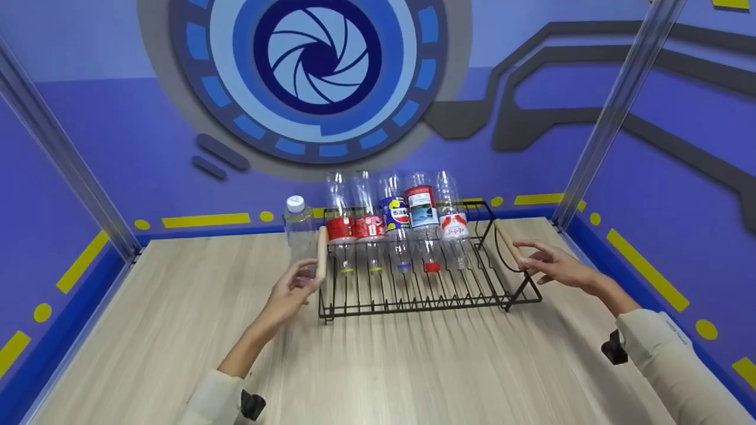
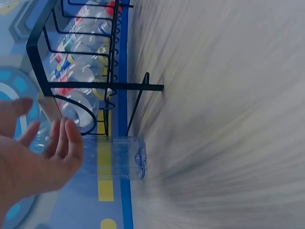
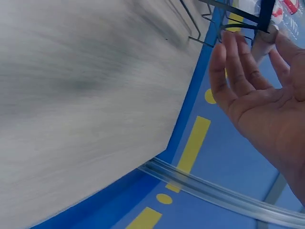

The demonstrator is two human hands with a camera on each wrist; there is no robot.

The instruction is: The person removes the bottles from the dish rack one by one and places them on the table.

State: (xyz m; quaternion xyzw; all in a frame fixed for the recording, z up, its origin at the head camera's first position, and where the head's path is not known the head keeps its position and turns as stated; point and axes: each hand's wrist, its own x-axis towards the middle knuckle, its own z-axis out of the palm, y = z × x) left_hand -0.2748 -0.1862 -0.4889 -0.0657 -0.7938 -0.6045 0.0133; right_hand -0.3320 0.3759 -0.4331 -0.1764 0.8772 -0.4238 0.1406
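A black wire rack (image 1: 413,306) with wooden handles stands on the table, with several clear plastic bottles lying in it, caps toward me. Beside its left handle (image 1: 322,251) is my left hand (image 1: 289,292), fingers loosely bent near the handle's front end. The left wrist view shows those fingers not closed round the handle (image 2: 49,108). At the right handle (image 1: 509,245), my right hand (image 1: 552,264) has its thumb and fingertips by the front end. In the right wrist view, its fingers (image 3: 236,62) are fairly straight and spread; whether they touch the handle is unclear.
A clear bottle with a white cap (image 1: 296,205) stands upright just left of the rack, partly behind the left handle. The wooden-look table (image 1: 378,366) extends in front of the rack. Blue printed walls (image 1: 106,153) and metal corner posts (image 1: 620,112) close in the back and sides.
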